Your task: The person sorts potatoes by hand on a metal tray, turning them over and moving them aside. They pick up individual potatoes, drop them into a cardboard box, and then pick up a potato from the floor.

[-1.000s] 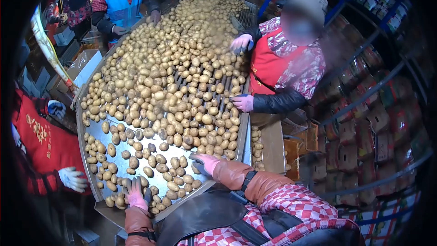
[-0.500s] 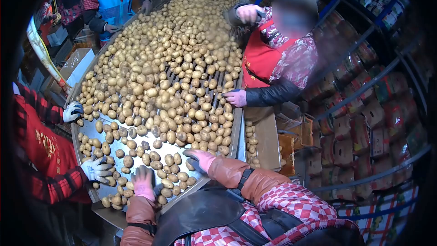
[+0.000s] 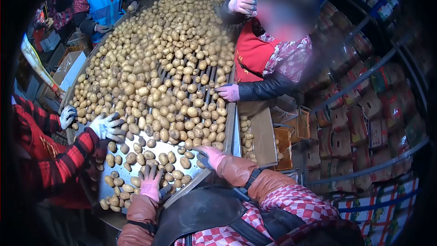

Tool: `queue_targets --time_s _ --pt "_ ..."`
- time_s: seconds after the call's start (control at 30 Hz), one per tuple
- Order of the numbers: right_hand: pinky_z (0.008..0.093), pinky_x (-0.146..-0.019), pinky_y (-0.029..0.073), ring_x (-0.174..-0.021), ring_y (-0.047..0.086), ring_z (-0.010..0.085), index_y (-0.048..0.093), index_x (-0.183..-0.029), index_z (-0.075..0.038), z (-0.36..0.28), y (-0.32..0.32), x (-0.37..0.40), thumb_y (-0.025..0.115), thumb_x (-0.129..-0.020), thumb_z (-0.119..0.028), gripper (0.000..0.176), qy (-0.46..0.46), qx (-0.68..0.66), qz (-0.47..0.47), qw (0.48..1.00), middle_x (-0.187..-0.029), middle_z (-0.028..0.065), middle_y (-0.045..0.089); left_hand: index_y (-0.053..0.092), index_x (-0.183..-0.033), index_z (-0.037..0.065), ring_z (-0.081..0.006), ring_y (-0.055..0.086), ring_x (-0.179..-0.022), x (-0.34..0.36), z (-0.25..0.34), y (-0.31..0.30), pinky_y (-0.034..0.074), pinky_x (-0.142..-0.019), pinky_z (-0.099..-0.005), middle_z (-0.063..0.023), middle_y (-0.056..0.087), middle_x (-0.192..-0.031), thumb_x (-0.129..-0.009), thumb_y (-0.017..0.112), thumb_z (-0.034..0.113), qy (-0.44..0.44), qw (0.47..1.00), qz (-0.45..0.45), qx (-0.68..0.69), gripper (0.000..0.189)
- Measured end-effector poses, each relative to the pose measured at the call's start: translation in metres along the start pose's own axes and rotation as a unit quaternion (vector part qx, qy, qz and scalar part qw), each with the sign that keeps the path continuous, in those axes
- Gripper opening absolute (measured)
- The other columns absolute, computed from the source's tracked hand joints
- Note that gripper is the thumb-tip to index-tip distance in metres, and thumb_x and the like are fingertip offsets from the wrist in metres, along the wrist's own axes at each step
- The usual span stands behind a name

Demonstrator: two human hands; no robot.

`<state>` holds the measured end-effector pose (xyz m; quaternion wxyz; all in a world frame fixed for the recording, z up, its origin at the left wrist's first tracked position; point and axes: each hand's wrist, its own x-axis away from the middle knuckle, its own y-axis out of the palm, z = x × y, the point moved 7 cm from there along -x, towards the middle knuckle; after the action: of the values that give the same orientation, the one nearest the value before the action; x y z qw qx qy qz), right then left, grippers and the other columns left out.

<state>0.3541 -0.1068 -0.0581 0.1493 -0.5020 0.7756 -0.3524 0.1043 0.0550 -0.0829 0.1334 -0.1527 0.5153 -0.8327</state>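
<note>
Potatoes [image 3: 136,70] lie heaped over the upper and middle parts of a long, rimmed worktop [image 3: 155,148]; towards the wearer's end they thin into a loose scatter on smooth, shiny metal. Dark parallel slats [image 3: 211,74] show through the heap near its right side. Beyond the right rim, more potatoes lie beside the upright flap of a cardboard box [image 3: 258,134].

Surroundings: stacked cartons [image 3: 348,141] fill the right side behind metal rails [image 3: 380,64], and a white-sided box [image 3: 69,70] stands beyond the left rim. At left, a co-worker in checked sleeves [image 3: 73,157] reaches a white-gloved hand [image 3: 107,127] over the potatoes. At right, a co-worker in a red apron [image 3: 255,52] rests one pink-gloved hand [image 3: 227,92] at the rim and holds the other near the head. A person in a blue vest [image 3: 105,4] stands at the far left edge.

The wearer's hands, both in pink and grey gloves, are apart. The left hand [image 3: 151,183], fingers spread and pointing up the worktop, lies among the loose potatoes; whether it touches one cannot be told. The right hand [image 3: 210,157], fingers extended leftward, is open at the near right corner, close to several potatoes.
</note>
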Motion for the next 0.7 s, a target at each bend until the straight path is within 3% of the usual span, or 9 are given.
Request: queue_targets --time_s 0.07,0.13,0.3,0.43,0.5,0.53,0.6,0.67,0.7 --pt "0.0377 -0.098 0.05 -0.112 0.063 0.0331 0.062 -0.128 -0.008 0.001 -0.001 0.004 0.063 -0.091 -0.013 0.038 0.028 0.019 0.006 0.999 -0.121 0.0182 0.066 0.047 -0.145 0.018 -0.0456 0.027 -0.143 0.0 -0.006 0.006 0.016 -0.115 -0.0672 -0.0166 0.037 -0.152 -0.073 0.078 0.049 0.048 0.994 -0.048 -0.083 0.084" --pt "0.0375 -0.098 0.05 -0.113 0.063 0.033 0.062 -0.128 -0.007 0.001 -0.005 0.005 0.063 -0.091 -0.013 0.038 0.017 0.006 0.01 1.0 -0.121 0.0182 0.067 0.044 -0.148 0.018 -0.0424 0.021 -0.149 0.001 -0.02 -0.024 0.011 -0.118 -0.0664 -0.0178 0.029 -0.16 -0.075 0.072 0.06 -0.046 0.997 -0.021 -0.065 0.088" --pt "0.038 -0.1 0.049 -0.115 0.062 0.0328 0.062 -0.13 -0.009 0.009 -0.015 0.009 0.064 -0.091 -0.015 0.039 0.014 -0.052 0.025 0.998 -0.123 0.0176 0.066 0.035 -0.152 0.017 -0.0413 0.026 -0.147 0.04 -0.12 -0.034 0.017 -0.118 -0.0628 -0.0188 0.034 -0.156 -0.08 0.074 0.037 -0.244 0.964 0.07 -0.081 0.084" --pt "0.0384 -0.1 0.049 -0.116 0.062 0.0332 0.063 -0.129 -0.01 0.015 -0.02 0.009 0.064 -0.092 -0.018 0.038 0.012 0.028 0.038 0.999 -0.124 0.0163 0.066 0.036 -0.152 0.019 -0.041 0.028 -0.146 0.074 -0.149 -0.027 0.024 -0.116 -0.061 -0.0199 0.034 -0.156 -0.087 0.069 0.041 -0.363 0.926 0.071 -0.075 0.077" --pt "0.0389 -0.1 0.049 -0.116 0.061 0.0339 0.063 -0.129 -0.011 0.017 -0.023 0.01 0.064 -0.093 -0.021 0.037 0.02 0.022 0.047 0.998 -0.124 0.0154 0.065 0.037 -0.152 0.019 -0.0402 0.028 -0.146 0.087 -0.187 0.003 0.027 -0.114 -0.061 -0.0219 0.032 -0.156 -0.089 0.066 0.044 -0.389 0.901 0.192 -0.009 0.073" --pt "0.0389 -0.1 0.049 -0.116 0.061 0.0339 0.063 -0.129 -0.011 0.019 -0.022 0.009 0.064 -0.093 -0.021 0.037 0.018 0.02 0.047 0.999 -0.124 0.0154 0.065 0.037 -0.152 0.019 -0.0402 0.028 -0.146 0.077 -0.166 -0.003 0.027 -0.114 -0.061 -0.0219 0.032 -0.156 -0.089 0.066 0.044 -0.391 0.9 0.193 -0.011 0.073" --pt "0.0392 -0.1 0.049 -0.116 0.061 0.0336 0.062 -0.129 -0.011 0.025 -0.016 0.003 0.063 -0.093 -0.019 0.038 0.005 -0.006 0.043 0.999 -0.124 0.0155 0.065 0.04 -0.15 0.018 -0.0399 0.03 -0.145 0.057 -0.108 -0.019 0.03 -0.113 -0.0599 -0.024 0.034 -0.154 -0.089 0.067 0.046 -0.502 0.846 0.165 0.069 0.073" --pt "0.0393 -0.099 0.049 -0.115 0.062 0.0336 0.062 -0.129 -0.01 0.023 -0.013 -0.005 0.064 -0.092 -0.018 0.037 -0.019 -0.008 0.028 0.999 -0.124 0.0155 0.066 0.044 -0.148 0.018 -0.0402 0.036 -0.142 0.019 -0.123 0.063 0.027 -0.114 -0.0608 -0.024 0.039 -0.15 -0.085 0.071 0.046 -0.328 0.763 0.389 0.4 0.074" --pt "0.0395 -0.099 0.049 -0.114 0.062 0.0337 0.063 -0.128 -0.01 0.02 -0.011 -0.007 0.064 -0.092 -0.017 0.037 -0.04 -0.01 0.011 0.999 -0.123 0.0154 0.066 0.044 -0.147 0.018 -0.0401 0.038 -0.141 -0.001 -0.053 0.034 0.025 -0.115 -0.0616 -0.0238 0.042 -0.148 -0.083 0.073 0.046 -0.202 0.936 0.23 0.175 0.075"
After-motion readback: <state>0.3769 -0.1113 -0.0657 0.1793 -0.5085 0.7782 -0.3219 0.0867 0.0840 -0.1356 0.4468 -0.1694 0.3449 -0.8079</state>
